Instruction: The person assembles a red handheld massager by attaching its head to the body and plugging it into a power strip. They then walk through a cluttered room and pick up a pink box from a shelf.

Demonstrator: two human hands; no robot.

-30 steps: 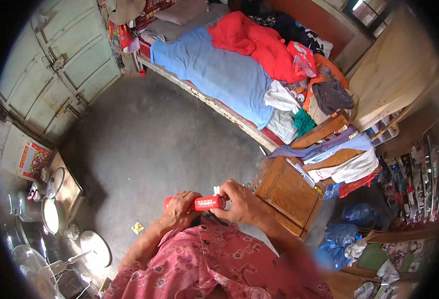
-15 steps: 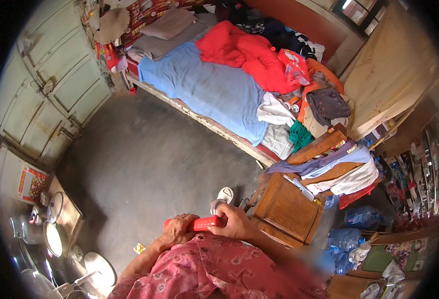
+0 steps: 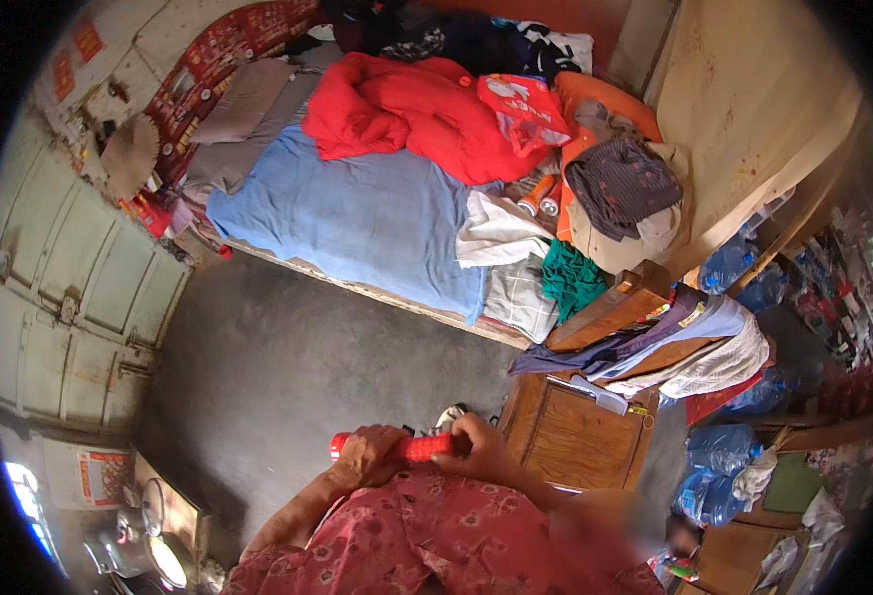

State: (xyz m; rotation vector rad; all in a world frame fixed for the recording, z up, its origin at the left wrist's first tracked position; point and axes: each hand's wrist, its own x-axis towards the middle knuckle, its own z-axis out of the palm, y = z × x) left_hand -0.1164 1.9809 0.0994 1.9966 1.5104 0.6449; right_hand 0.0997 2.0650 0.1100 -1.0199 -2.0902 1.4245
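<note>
I hold a red cylindrical object [image 3: 419, 447] crosswise in front of my chest. My left hand [image 3: 369, 456] wraps around its left end and my right hand [image 3: 480, 448] grips its right end. Both hands are closed on it, close to my red patterned sleeves. Part of the red object is hidden inside my fingers. A small white thing [image 3: 449, 415] lies on the floor just beyond my right hand.
A wooden cabinet [image 3: 573, 436] stands right of my hands, draped with clothes [image 3: 689, 342]. A bed [image 3: 357, 223] with a blue sheet and a red blanket [image 3: 407, 104] fills the far side. Pale green doors [image 3: 79, 297] stand at left, metal pots [image 3: 149, 545] at lower left.
The view has tilted up toward the bed, so my hands sit lower in the frame. Both hands keep hold of the red object.
</note>
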